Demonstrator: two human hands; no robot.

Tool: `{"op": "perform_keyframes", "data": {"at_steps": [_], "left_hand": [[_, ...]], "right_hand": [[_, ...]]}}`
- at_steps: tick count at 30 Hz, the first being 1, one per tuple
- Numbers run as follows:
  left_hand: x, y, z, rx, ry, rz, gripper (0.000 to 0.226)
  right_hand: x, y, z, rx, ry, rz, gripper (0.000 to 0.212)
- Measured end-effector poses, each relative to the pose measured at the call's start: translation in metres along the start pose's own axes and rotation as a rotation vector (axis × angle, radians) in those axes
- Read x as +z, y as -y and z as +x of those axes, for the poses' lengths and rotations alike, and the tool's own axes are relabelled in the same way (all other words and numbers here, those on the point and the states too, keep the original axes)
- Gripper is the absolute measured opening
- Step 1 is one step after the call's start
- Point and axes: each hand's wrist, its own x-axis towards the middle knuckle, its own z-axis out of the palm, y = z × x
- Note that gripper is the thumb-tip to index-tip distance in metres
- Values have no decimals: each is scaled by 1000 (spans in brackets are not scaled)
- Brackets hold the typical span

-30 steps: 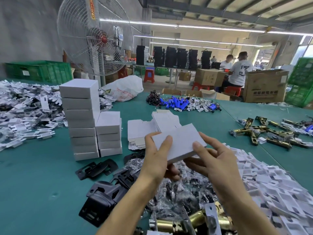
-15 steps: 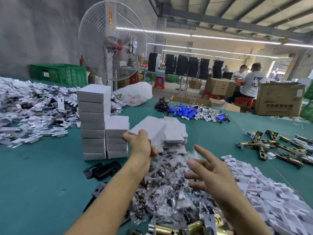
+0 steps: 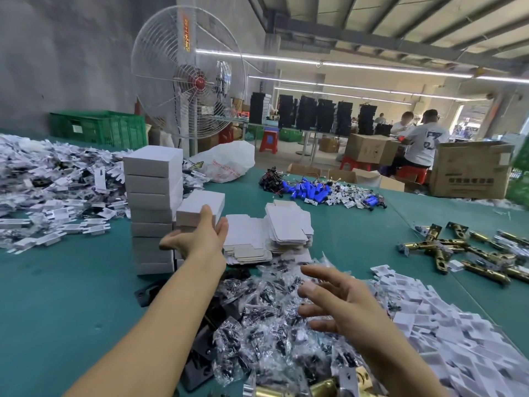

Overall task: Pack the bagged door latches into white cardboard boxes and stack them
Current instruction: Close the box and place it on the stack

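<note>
The left hand reaches forward with its fingers fairly straight, pressed flat against the front of a white box that sits on top of the shorter stack, most of which is hidden behind the hand. That box touches the side of the tall stack of white boxes just to its left on the green table. The right hand hovers with fingers spread and relaxed, holding nothing, above the heap of bagged latches, which lies near the table's front edge between the 2 arms. Just behind that heap are 2 piles of flat box blanks, beside the shorter stack. Black plates show under the near edge of the bags, and brass latch bodies lie well apart on the right. White card pieces spread along the right side, and another mass of them covers the far left. A pile of blue parts lies farther back, and a large fan stands behind the stacks.
</note>
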Motion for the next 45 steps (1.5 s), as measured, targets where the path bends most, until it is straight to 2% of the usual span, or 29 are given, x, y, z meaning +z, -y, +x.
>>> {"op": "perform_keyframes", "data": {"at_steps": [1, 3, 6, 10, 13, 18, 21, 24, 28, 30, 34, 39, 42, 45], "left_hand": [[1, -2, 0, -57, -13, -10, 52], [2, -5, -1, -179, 30, 73, 44], [2, -7, -2, -351, 175, 260, 54], [3, -8, 0, -469, 210, 308, 58], [8, -6, 3, -459, 206, 282, 57], [20, -9, 8, -387, 198, 35, 58], [21, -9, 7, -374, 220, -25, 52], [20, -10, 7, -360, 244, 49, 34], [8, -11, 17, -360, 226, 305, 49], [4, -8, 21, -298, 207, 363, 49], [4, -6, 27, -98, 191, 300, 39], [6, -1, 28, 0, 190, 240, 31], [-2, 18, 27, 238, 301, 542, 30], [-12, 42, 29, 573, 588, 1124, 27]], "right_hand": [[0, 0, 0, 5, 1, 2, 46], [-1, -1, 0, 16, 1, 2, 35], [-2, -2, 1, 35, -11, -1, 23], [-2, -1, 0, 45, -12, -21, 23], [-2, 0, -1, 48, -6, -22, 23], [-2, 1, -2, 55, 6, -21, 22], [-2, 2, -3, 53, 4, -29, 22], [-2, 3, -3, 59, -1, -19, 22], [-3, 2, -2, 60, -11, -29, 21], [-2, 1, -2, 61, -6, -35, 21], [-2, -1, -2, 71, 6, -45, 22], [-4, -2, -1, 76, 1, -42, 24], [-5, -4, 0, 74, -4, -40, 24], [-7, -5, 1, 69, -17, -19, 20]]}}
